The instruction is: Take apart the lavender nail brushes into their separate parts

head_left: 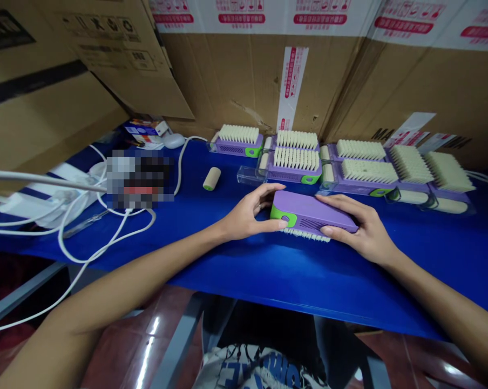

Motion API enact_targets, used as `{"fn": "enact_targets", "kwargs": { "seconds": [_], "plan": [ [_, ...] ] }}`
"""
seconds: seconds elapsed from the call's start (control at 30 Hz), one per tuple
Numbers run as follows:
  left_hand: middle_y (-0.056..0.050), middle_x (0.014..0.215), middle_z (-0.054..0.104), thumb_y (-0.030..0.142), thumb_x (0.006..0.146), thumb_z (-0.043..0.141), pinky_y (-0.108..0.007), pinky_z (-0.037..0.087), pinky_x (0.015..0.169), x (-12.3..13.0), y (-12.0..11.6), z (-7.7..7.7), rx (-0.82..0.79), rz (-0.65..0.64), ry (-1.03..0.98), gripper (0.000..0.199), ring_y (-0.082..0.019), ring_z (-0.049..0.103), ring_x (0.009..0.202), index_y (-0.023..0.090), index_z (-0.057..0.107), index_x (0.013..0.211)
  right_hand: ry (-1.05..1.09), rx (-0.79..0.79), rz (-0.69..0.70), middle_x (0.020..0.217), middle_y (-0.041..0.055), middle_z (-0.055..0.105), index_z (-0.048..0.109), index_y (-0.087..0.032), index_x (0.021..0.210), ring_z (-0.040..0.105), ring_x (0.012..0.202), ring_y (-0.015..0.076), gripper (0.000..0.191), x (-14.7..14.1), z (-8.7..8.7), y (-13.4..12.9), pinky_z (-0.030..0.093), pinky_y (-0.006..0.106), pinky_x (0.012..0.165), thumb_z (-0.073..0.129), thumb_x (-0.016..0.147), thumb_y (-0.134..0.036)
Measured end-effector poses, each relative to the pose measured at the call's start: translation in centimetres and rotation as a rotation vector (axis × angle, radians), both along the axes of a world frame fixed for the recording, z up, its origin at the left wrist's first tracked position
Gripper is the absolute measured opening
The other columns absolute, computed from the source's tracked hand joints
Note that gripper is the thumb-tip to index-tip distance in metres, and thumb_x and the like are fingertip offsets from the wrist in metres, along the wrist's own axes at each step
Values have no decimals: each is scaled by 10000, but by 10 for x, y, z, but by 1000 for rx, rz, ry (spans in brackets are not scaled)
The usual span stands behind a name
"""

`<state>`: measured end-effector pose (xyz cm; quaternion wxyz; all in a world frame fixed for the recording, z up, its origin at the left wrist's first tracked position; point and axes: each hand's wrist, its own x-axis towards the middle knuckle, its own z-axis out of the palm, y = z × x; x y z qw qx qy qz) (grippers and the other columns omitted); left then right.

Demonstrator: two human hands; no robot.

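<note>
Between my two hands is a purple brush (312, 208) with a green end, its pale bristles facing down toward the blue table (244, 278). My left hand (254, 213) grips the green end, thumb along the near side by a round button. At the other end, my right hand (359, 224) has its thumb on the near side and its fingers over the top. Just beyond lies a clear plastic piece (252, 175). A small cream cylinder (212, 178) with a green end rests to the left of my left hand.
Several similar purple brushes (296, 162) lie bristles up along the back, against cardboard boxes (244, 81). White cables (78, 237) loop across the left side, near a blurred-out patch (141, 178) and a white computer mouse (173, 141). The table's front edge runs close to my body.
</note>
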<state>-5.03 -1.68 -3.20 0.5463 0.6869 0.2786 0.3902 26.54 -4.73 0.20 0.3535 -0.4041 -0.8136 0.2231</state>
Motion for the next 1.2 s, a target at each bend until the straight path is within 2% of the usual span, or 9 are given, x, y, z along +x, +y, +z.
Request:
{"fn": "enact_targets", "kwargs": {
  "seconds": [0.33,0.5,0.6,0.7,0.8,0.9,0.97,1.1,1.2],
  "plan": [
    [-123,1413,736,336,812,1023,-436,654,1147,0,-7,8,-60,-21,-64,803,-292,757,1325,276,638,1514,131,-203,-57,1303,58,870,854,-315,1324,848,1131,305,520,-3,6,-7,691,415,939,776,986,-702],
    [-116,1283,777,410,816,1023,-376,683,1010,3,-9,12,-99,27,-62,615,-253,787,1162,221,713,1312,207,-349,-48,1260,49,883,862,-308,1304,853,1137,321,529,2,0,-6,700,418,947,712,1012,-724],
    [-72,1083,803,448,705,1087,-298,672,848,3,-10,13,-157,64,-65,568,-205,782,963,197,734,1073,290,-503,20,1090,56,886,799,-299,1434,850,840,269,599,4,-7,-5,709,401,766,546,1091,-719],
    [-28,923,779,481,651,1109,-255,624,722,4,-11,15,-181,97,-65,557,-160,720,797,192,730,940,349,-580,89,1022,82,867,708,-243,1544,653,489,175,772,4,-10,-3,593,347,480,412,1088,-790],
    [-21,874,760,551,716,1065,-258,602,683,6,-12,16,-159,152,-33,531,-156,691,758,192,734,924,385,-518,107,1110,115,861,673,-234,1576,583,470,151,792,6,-9,-4,496,324,395,485,1058,-803],
    [-82,1073,825,581,839,976,-320,664,836,7,-12,16,-118,136,-43,508,-222,789,958,191,769,1090,340,-375,25,1184,65,865,760,-340,1470,680,590,159,498,9,-8,-4,556,288,479,773,1022,-557],
    [-128,1302,828,564,915,911,-393,679,990,5,-12,15,-89,97,-49,546,-286,810,1167,200,765,1294,276,-236,-41,1201,33,871,810,-378,1374,797,778,197,417,8,-5,-5,638,275,628,877,965,-425],
    [-165,1549,743,513,944,868,-510,653,1129,1,-15,16,16,162,62,685,-367,768,1354,198,705,1530,127,62,21,1367,75,837,783,-356,1394,806,1255,303,458,0,2,-9,650,428,1092,886,949,-337],
    [-170,1547,745,407,940,825,-549,635,1175,0,-19,19,114,256,165,650,-384,761,1377,154,730,1531,-23,217,63,1448,160,783,754,-284,1455,775,1320,350,538,-4,5,-12,618,527,1164,895,938,-338]
  ]
}}
